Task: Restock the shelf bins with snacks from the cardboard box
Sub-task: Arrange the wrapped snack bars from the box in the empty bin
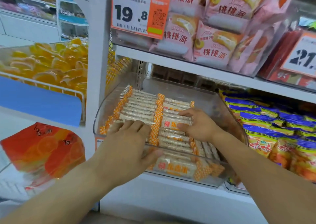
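Snack packs: rice-cracker packs (140, 110) with orange-checked ends are lying in two rows inside the clear shelf bin (227, 114), long sides touching, the left row running toward the back wall.
Held pack: one rice-cracker pack with a red seal and orange print (172, 121) is sitting on top of the right row, just beside the checked seam between the rows.
Right hand: the right hand (198, 126) is gripping that pack, fingers curling over its far edge and thumb pressing its near side.
Left hand: the left hand (126, 148) is lying on the near end of the left row, fingers stretching forward over the packs, thumb curling over the bin's front rim; whether it is clamping a pack I cannot tell.
Front of bin: more of the same packs are showing through the clear front wall, below the left thumb.
Shelf above: pink cake packs (217, 47) are filling the upper bin, with a price tag reading 19.8 (131, 15) hanging on its front.
Right neighbour: blue-and-yellow snack bags (270, 121) are piling up in the next bin.
Left neighbour: orange jelly cups (51, 66) are heaping in a wire-fronted bin, and an orange carton (44, 148) is sitting below.
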Demonstrator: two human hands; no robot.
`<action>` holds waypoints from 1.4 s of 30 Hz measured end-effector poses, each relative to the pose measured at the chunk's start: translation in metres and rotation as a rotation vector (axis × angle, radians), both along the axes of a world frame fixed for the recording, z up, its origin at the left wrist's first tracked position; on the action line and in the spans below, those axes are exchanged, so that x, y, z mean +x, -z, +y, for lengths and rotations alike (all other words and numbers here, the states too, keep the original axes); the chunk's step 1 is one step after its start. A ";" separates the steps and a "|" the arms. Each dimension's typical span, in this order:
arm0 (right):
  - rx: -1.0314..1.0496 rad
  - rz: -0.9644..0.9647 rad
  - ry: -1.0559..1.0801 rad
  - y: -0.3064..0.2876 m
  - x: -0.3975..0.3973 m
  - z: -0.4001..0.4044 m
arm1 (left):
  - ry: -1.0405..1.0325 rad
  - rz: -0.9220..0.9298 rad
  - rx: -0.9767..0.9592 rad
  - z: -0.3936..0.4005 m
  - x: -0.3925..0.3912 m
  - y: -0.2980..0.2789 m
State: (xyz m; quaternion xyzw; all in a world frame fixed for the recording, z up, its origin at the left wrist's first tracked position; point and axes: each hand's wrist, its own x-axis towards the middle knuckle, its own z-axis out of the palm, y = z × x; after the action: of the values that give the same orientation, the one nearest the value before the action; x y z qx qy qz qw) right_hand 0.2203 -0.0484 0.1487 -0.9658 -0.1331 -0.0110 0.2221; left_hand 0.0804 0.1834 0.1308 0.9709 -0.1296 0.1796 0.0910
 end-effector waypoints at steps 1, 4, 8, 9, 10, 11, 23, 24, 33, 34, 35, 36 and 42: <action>0.026 -0.023 0.012 0.001 0.000 0.000 | -0.001 0.005 0.004 0.000 0.000 0.000; 0.085 -0.092 0.057 0.002 -0.001 0.001 | -0.001 0.023 0.002 -0.002 -0.001 -0.001; 0.110 -0.161 0.086 0.005 -0.002 0.002 | -0.003 0.026 0.007 -0.002 -0.002 -0.002; 0.106 -0.168 0.097 0.005 -0.001 0.002 | -0.003 0.032 0.010 -0.002 -0.002 -0.002; 0.102 -0.166 0.106 0.006 -0.001 0.001 | -0.001 0.041 0.014 -0.002 -0.002 -0.002; 0.100 -0.163 0.108 0.006 -0.001 0.000 | 0.001 0.047 0.019 -0.002 -0.001 -0.002; -0.014 -0.166 -0.006 0.009 -0.004 0.003 | -0.013 -0.029 0.033 -0.003 -0.002 0.002; -0.016 -0.195 -0.013 0.009 -0.005 0.003 | -0.012 -0.031 0.030 -0.004 -0.001 0.002; -0.193 -0.123 -0.167 0.008 0.001 0.005 | -0.009 -0.064 0.035 -0.005 -0.003 0.003; -0.173 -0.091 -0.155 0.008 0.002 0.005 | -0.008 -0.064 0.034 -0.005 -0.002 0.003; -0.132 -0.057 -0.132 0.008 0.003 0.005 | -0.007 -0.064 0.032 -0.005 -0.002 0.003; -0.083 -0.035 -0.101 0.008 0.003 0.005 | -0.006 -0.065 0.030 -0.005 -0.002 0.003; 0.015 -0.210 0.063 -0.004 -0.007 0.003 | -0.004 -0.086 0.012 -0.003 -0.003 0.005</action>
State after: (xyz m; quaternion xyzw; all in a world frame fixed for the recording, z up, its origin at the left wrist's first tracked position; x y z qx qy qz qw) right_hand 0.2131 -0.0453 0.1531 -0.9614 -0.1250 -0.1200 0.2137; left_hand 0.0777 0.1803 0.1253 0.9631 -0.1325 0.2205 0.0790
